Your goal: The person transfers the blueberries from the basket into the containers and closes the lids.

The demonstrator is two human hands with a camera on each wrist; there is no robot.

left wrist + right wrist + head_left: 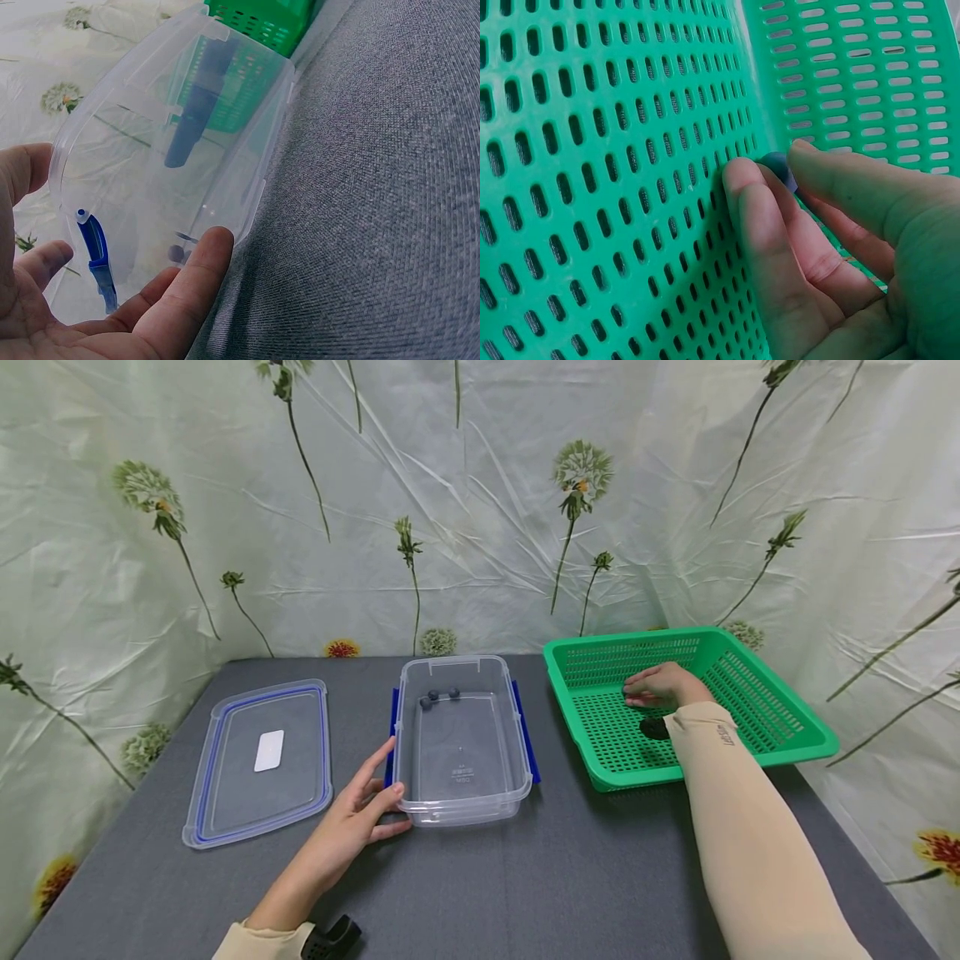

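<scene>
A clear plastic container (459, 777) stands mid-table with three blueberries (438, 696) in its far left corner. My left hand (384, 778) lies at its near left corner, fingers straight, thumb (201, 264) touching the container's wall (247, 150). A green perforated basket (780, 727) sits to the right. My right hand (639, 691) reaches into it, low over the basket's floor (615, 187). In the right wrist view, this hand (772, 178) pinches a small blueberry (778, 160) between thumb and fingertip.
The container's clear lid (258, 760), blue-sealed with a white label, lies flat at the left. Blue clips (527, 739) stick out beside the container. Floral cloth (480, 527) walls in the back and sides. Grey table (570, 860) surface spreads in front.
</scene>
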